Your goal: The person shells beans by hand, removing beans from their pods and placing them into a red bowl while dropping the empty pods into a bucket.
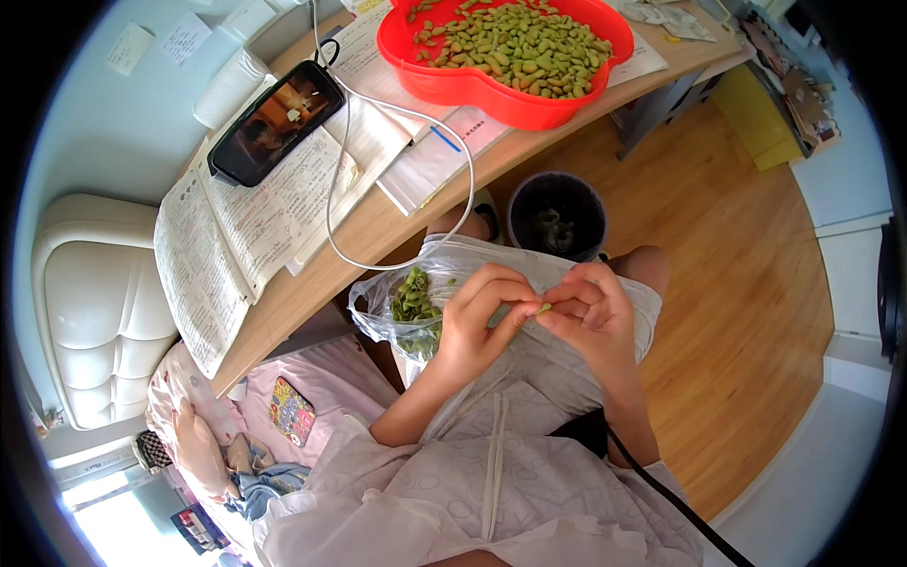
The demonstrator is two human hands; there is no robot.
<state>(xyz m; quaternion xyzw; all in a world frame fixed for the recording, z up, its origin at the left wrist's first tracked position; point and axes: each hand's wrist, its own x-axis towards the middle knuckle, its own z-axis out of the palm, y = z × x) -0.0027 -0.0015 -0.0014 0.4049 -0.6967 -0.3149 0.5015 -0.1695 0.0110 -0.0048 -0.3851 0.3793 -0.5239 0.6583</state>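
Note:
Over my lap, my left hand (480,317) and my right hand (595,312) meet at the fingertips. A small green bean (545,308) is pinched between them; part of it is hidden by the fingers. Beside my left hand, a clear plastic bag (369,312) lies open on my lap, with green pods (413,300) inside. A red basin (529,111) full of loose green beans (515,47) stands on the desk ahead of me.
On the wooden desk (307,293) lie open handwritten notebooks (283,213) and a phone (276,123) showing a video. Its white cable (470,180) loops past the desk edge. A dark bin (557,215) stands beyond my knees. At left, a patterned phone case (291,412) lies on pink bedding.

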